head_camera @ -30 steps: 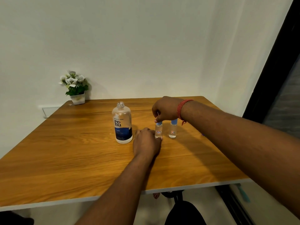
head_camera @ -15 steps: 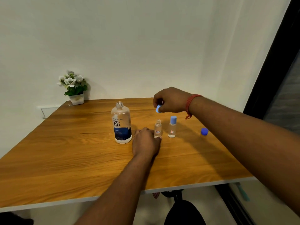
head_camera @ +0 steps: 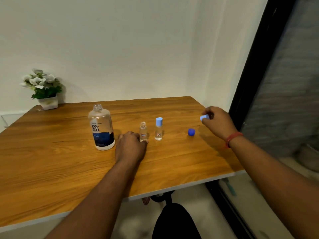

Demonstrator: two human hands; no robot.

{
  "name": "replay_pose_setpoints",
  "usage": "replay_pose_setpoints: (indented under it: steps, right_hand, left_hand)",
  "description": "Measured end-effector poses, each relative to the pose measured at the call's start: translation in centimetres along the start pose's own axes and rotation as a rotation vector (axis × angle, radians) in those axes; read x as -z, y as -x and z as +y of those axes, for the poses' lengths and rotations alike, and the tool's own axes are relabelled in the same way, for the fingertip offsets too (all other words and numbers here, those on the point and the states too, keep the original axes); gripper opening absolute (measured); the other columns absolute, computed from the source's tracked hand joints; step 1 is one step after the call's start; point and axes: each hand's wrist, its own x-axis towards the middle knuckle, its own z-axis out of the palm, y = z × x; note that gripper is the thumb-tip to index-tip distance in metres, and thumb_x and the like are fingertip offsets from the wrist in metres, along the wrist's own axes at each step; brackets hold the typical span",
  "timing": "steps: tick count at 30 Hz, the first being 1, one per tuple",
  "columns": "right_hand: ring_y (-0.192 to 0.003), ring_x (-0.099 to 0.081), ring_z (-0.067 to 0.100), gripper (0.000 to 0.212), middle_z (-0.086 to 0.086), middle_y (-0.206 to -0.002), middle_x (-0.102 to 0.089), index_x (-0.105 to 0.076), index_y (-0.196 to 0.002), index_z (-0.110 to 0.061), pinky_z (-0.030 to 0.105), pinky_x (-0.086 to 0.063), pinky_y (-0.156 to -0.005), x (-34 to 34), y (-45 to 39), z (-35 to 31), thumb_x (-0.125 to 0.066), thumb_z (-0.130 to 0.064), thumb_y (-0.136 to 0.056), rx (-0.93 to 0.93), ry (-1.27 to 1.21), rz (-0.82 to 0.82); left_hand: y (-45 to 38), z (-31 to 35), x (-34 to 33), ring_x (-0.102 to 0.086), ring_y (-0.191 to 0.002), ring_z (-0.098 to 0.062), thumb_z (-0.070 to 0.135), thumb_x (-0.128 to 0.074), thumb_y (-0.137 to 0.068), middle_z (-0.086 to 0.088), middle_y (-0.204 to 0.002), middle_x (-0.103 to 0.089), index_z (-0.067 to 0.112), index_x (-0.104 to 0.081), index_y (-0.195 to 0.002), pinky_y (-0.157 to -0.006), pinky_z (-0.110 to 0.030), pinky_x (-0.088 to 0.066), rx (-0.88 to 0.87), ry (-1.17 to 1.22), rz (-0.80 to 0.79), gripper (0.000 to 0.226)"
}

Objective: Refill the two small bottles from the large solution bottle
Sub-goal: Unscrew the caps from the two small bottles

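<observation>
Large solution bottle (head_camera: 101,128) uncapped, 1 small bottle (head_camera: 143,131) open and steadied by left hand (head_camera: 131,145); right hand (head_camera: 215,120) pinching light-blue cap (head_camera: 204,117). Capped bottle (head_camera: 158,129) and both refills left.

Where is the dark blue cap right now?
In the head view, the dark blue cap lies on the table toward its right side, between the capped small bottle and the right hand.
</observation>
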Motion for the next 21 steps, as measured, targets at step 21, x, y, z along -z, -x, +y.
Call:
replay_pose_setpoints:
  steps: [21]
  right_hand:
    - [-0.087,-0.058,0.009,0.030,-0.004,-0.098,-0.064,-0.062,-0.110,-0.022,0.017,-0.042,-0.067,-4.0,0.5,3.8,-0.077,-0.021,-0.083,-0.175,0.030,-0.081]
  left_hand:
    - [-0.2,-0.1,-0.2,-0.049,-0.117,-0.024,0.042,-0.067,-0.092,0.002,-0.121,-0.065,0.021,-0.072,-0.118,-0.094,-0.039,-0.045,-0.006,-0.007,0.009,0.034]
